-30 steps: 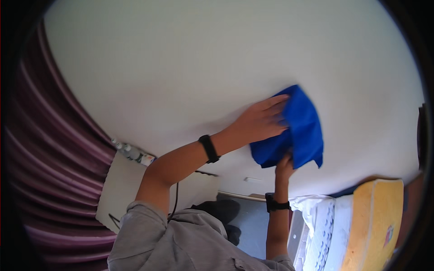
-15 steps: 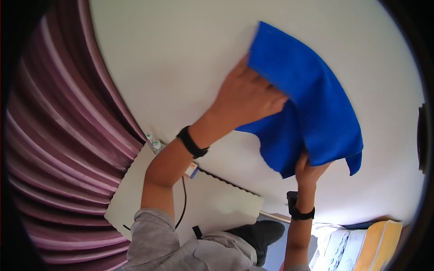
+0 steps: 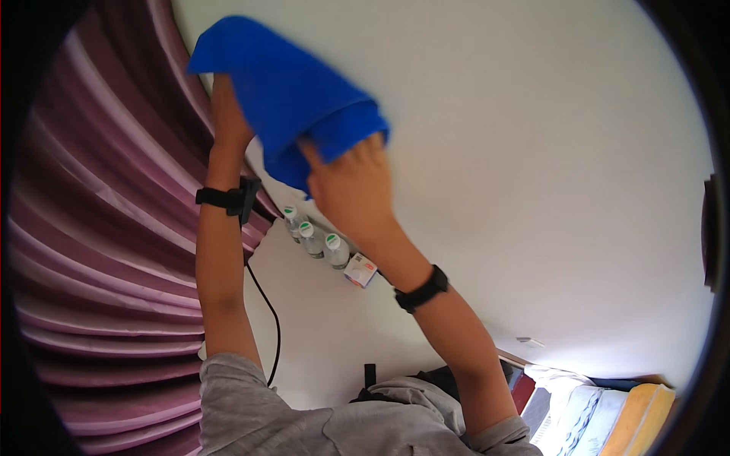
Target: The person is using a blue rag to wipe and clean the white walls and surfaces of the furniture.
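A blue cloth [image 3: 293, 83] is spread against the pale wall [image 3: 494, 137] at the upper left, close to the curtain. My left hand [image 3: 230, 114] reaches up to the cloth's left part. The cloth covers its fingers, and the hand appears to hold it from beneath. At the lower right corner of the cloth, my right hand [image 3: 352, 186] has its fingers curled into the fabric, slightly blurred. Black bands circle both wrists.
Pink-purple curtains [image 3: 114, 228] hang along the left. Below my hands, three clear bottles [image 3: 334, 251] with white-and-green caps and a small white box [image 3: 360, 270] stand on a white table [image 3: 312, 327]. A black cable [image 3: 272, 311] crosses it. Striped bedding [image 3: 608, 418] lies lower right.
Both hands and the cloth have swept from the right across the wall to the upper left. The bottles and box, largely covered by my left arm before, now show between my arms.
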Tool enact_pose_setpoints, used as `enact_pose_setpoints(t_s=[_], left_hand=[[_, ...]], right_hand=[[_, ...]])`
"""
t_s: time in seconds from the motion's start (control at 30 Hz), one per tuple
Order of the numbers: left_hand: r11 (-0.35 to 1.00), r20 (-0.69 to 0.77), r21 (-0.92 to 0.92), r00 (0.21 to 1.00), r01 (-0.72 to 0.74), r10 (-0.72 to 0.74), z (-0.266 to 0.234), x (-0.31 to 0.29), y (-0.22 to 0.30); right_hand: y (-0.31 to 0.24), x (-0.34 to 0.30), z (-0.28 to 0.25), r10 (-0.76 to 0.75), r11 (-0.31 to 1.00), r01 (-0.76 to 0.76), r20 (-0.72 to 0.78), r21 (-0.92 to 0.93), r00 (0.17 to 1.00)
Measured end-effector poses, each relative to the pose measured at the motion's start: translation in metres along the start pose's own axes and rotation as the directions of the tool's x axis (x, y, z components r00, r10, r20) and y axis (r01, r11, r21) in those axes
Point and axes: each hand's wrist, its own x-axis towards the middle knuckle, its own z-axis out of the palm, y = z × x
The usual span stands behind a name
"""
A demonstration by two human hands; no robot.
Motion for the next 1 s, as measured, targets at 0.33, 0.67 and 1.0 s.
enact_pose_setpoints(t_s=[0.33,0.67,1.0], left_hand=[[0.923,0.122,-0.078,0.923,0.377,-0.366,0.013,-0.092,-0.098],[0.569,0.38,-0.609,0.833,0.553,-0.403,0.029,-0.18,-0.034],[0.992,0.385,-0.078,0.914,-0.104,0.126,0.052,-0.176,0.116]], right_hand=[[-0.002,-0.039,0.063,-0.071,0.968,0.148,0.34,-0.203,0.938],[0.031,-0.118,0.025,-0.095,0.946,0.225,0.464,-0.234,0.881],[0.081,-0.221,-0.086,0.131,0.939,0.062,0.52,-0.338,0.844]])
